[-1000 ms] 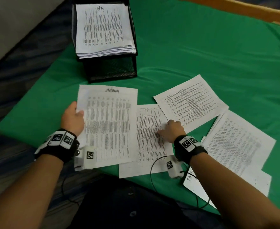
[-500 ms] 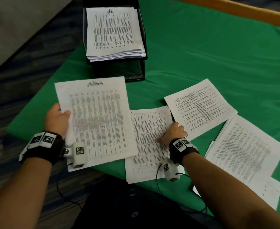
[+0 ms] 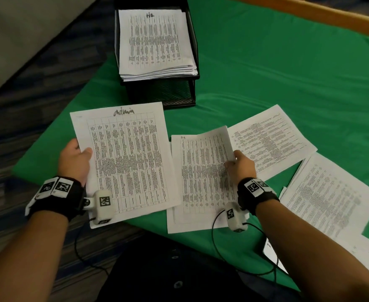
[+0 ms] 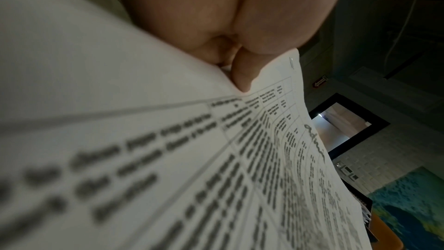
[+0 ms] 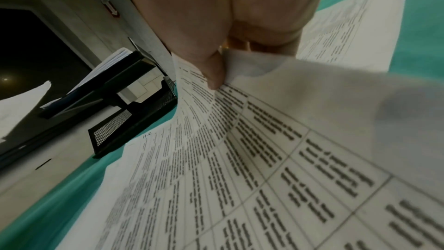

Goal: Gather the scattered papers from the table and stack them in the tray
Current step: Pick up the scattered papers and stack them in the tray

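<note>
My left hand grips the left edge of a stapled printed packet marked "admin", held off the cloth; its thumb lies on top of the page. My right hand pinches the right edge of a second printed packet and lifts that edge, curling the top sheet up while its left side lies on the cloth. The black mesh tray stands at the back with a paper stack in it; in the right wrist view the tray shows at left.
Two more printed papers lie on the green cloth: one right of my right hand, another pile at the far right. A wooden edge runs along the back. Patterned carpet lies to the left, off the table.
My left hand has lifted the "admin" packet and drawn it left, off the middle packet. My right hand went from pressing on the middle packet to pinching and raising its right edge.
</note>
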A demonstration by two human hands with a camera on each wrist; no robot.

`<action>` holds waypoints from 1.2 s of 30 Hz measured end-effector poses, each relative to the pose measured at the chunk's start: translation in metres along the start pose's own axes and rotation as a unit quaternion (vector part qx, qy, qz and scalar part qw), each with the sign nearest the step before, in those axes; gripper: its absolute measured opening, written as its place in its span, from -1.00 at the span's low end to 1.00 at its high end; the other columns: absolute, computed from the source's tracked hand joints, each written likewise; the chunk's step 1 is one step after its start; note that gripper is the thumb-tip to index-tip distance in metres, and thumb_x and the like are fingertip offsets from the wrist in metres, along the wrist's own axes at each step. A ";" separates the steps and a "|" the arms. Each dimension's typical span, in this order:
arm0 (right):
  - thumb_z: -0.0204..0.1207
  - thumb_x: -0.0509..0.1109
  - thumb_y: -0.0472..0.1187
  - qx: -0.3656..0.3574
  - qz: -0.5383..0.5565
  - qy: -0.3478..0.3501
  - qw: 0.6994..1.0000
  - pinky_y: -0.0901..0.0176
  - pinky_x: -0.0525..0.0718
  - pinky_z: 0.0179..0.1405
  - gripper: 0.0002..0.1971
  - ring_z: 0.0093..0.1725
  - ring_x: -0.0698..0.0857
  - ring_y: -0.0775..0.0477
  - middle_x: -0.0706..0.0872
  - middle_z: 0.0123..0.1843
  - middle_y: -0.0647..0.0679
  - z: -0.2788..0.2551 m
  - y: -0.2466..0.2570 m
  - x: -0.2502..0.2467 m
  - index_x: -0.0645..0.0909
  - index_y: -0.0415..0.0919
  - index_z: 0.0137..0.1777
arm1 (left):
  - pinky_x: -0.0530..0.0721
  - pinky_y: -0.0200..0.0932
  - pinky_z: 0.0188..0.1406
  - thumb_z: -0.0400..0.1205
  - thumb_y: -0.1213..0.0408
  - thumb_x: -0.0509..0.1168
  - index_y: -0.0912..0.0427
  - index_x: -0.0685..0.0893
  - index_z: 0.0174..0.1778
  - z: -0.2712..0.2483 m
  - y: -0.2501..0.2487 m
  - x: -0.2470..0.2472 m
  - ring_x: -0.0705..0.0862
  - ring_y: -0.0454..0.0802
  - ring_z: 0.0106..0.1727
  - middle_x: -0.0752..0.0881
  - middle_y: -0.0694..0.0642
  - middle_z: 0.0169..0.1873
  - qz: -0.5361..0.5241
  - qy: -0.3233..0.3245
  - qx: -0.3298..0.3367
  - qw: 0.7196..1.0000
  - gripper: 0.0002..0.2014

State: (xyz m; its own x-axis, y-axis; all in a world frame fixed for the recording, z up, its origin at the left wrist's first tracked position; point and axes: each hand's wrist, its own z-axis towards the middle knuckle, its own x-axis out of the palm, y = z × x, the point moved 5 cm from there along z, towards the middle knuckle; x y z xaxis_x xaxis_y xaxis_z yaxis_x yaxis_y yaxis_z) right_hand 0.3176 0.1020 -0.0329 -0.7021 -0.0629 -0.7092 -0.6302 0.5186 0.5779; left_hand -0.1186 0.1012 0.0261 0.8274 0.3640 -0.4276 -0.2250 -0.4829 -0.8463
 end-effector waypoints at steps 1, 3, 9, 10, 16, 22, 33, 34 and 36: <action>0.63 0.24 -0.25 -0.014 -0.005 -0.016 1.000 0.12 0.60 -0.14 -0.85 -0.09 0.66 -0.22 0.67 0.05 -0.19 0.000 0.001 -0.003 0.59 -0.20 0.12 | 0.62 0.19 0.24 0.61 0.47 0.18 0.01 0.66 0.10 -0.001 -0.001 0.000 0.70 0.14 0.15 0.72 0.03 0.08 -0.001 0.003 0.000 1.000 -0.70; 0.67 0.20 -0.23 -0.041 0.026 -0.034 0.998 0.13 0.55 -0.12 -0.86 -0.06 0.66 -0.25 0.64 0.00 -0.17 -0.004 0.009 -0.013 0.59 -0.21 0.02 | 0.62 0.20 0.24 0.61 0.46 0.18 -0.06 0.67 0.05 -0.003 -0.005 0.004 0.71 0.14 0.15 0.74 0.03 0.09 -0.008 0.014 -0.001 1.000 -0.69; 0.69 0.18 -0.25 -0.120 0.192 0.016 0.974 0.25 0.70 -0.18 -0.82 -0.09 0.73 -0.12 0.78 -0.03 -0.05 -0.024 0.053 -0.048 0.63 -0.14 0.09 | 0.66 0.15 0.17 0.65 0.44 0.17 -0.05 0.68 -0.08 -0.022 -0.022 0.046 0.74 0.09 0.09 0.77 0.05 0.06 -0.053 0.085 -0.006 0.995 -0.72; 0.69 0.18 -0.25 -0.119 0.239 0.036 0.963 0.14 0.75 0.00 -0.80 -0.03 0.76 -0.11 0.80 0.02 -0.03 -0.027 0.060 -0.051 0.64 -0.07 0.10 | 0.67 0.09 0.13 0.66 0.43 0.17 -0.07 0.68 -0.09 -0.027 -0.027 0.055 0.75 0.04 0.06 0.77 0.01 0.02 -0.064 0.093 -0.003 0.994 -0.71; 0.70 0.19 -0.33 -0.081 0.365 0.123 0.919 -0.28 0.73 0.17 -0.75 0.11 0.80 -0.29 0.82 0.13 -0.20 -0.044 0.087 -0.043 0.65 -0.14 0.22 | 0.69 -0.01 0.03 0.68 0.35 0.17 -0.10 0.66 -0.05 -0.053 -0.047 0.097 0.75 -0.01 0.02 0.77 0.00 0.00 -0.080 0.153 0.029 0.985 -0.76; 0.75 0.07 0.03 -0.036 0.399 0.195 0.895 -0.15 0.73 0.11 -0.62 0.06 0.76 -0.21 0.77 0.09 -0.14 -0.057 0.088 -0.037 0.64 -0.19 0.17 | 0.66 -0.02 -0.01 0.68 0.33 0.18 0.15 0.64 -0.04 -0.047 -0.049 0.096 0.69 0.05 -0.09 0.76 0.15 0.05 -0.061 0.057 0.049 0.995 -0.87; 0.67 0.19 -0.39 -0.072 0.312 0.198 0.926 -0.32 0.67 0.26 -0.65 0.18 0.77 -0.21 0.75 0.26 -0.14 -0.058 0.105 -0.030 0.47 -0.01 0.35 | 0.62 0.07 0.21 0.70 0.45 0.12 0.06 0.55 0.25 -0.041 -0.068 0.092 0.69 0.04 0.18 0.71 0.08 0.17 -0.138 0.209 0.011 0.968 -0.72; 0.67 0.21 -0.37 -0.070 0.314 0.193 0.927 -0.34 0.67 0.25 -0.69 0.17 0.77 -0.22 0.75 0.24 -0.15 -0.056 0.110 -0.031 0.47 -0.04 0.34 | 0.61 0.06 0.25 0.69 0.47 0.13 0.06 0.55 0.27 -0.036 -0.070 0.090 0.69 0.03 0.20 0.71 0.06 0.17 -0.132 0.192 0.025 0.972 -0.69; 0.67 0.25 -0.28 -0.060 0.297 0.205 0.931 -0.37 0.71 0.16 -0.75 0.11 0.79 -0.27 0.77 0.20 -0.17 -0.056 0.120 -0.028 0.46 -0.12 0.32 | 0.62 0.11 0.26 0.66 0.48 0.16 0.08 0.58 0.25 -0.024 -0.078 0.083 0.70 0.06 0.18 0.72 0.07 0.15 -0.135 0.128 0.048 0.981 -0.69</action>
State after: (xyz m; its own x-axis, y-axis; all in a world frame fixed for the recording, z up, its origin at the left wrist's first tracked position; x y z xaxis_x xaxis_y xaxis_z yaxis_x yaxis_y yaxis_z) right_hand 0.2435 0.1186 0.0789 -0.9905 -0.1277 -0.0510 -0.1055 0.4680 0.8774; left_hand -0.0204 0.1498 0.0640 0.9630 0.2501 -0.1003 -0.0169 -0.3154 -0.9488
